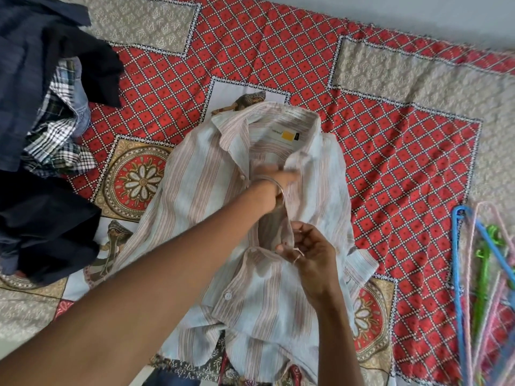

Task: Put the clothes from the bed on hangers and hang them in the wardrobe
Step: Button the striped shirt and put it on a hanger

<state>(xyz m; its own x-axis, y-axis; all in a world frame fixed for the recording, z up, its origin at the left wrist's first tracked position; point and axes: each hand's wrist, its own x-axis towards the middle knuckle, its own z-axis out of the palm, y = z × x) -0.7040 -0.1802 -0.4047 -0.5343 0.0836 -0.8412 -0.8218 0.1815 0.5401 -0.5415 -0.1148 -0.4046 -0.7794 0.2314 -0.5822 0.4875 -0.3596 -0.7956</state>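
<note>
Across the bed lies a patterned bedspread (278, 51), red diamond lattice in its middle, beige block-printed panels toward the edges, and round floral medallions with printed figures set in pale squares. A strip of pale, plain surface shows beyond its far edge at the top right.

On the middle of this spread a striped shirt (250, 316) lies face up, pale with thin reddish-brown stripes, collar toward the far side and its neck label showing a yellow patch. Its front is partly unbuttoned; one white button shows lower down the placket.

The person leans over it from the near side. The left hand (281, 179), blurred and with a thin bangle at the wrist, reaches into the open front just below the collar; its fingers are stretched forward onto the cloth, though I cannot tell whether they pinch anything. The right hand (309, 252) pinches the edge of the placket between thumb and fingertips, the other fingers loosely curled.

At the left edge sits a heap of clothes (41, 107), dark navy pieces over checked fabric and a bit of denim. Well apart, at the right edge, lies a bundle of plastic hangers (485, 260) in blue, pink and green, resting on the spread.
</note>
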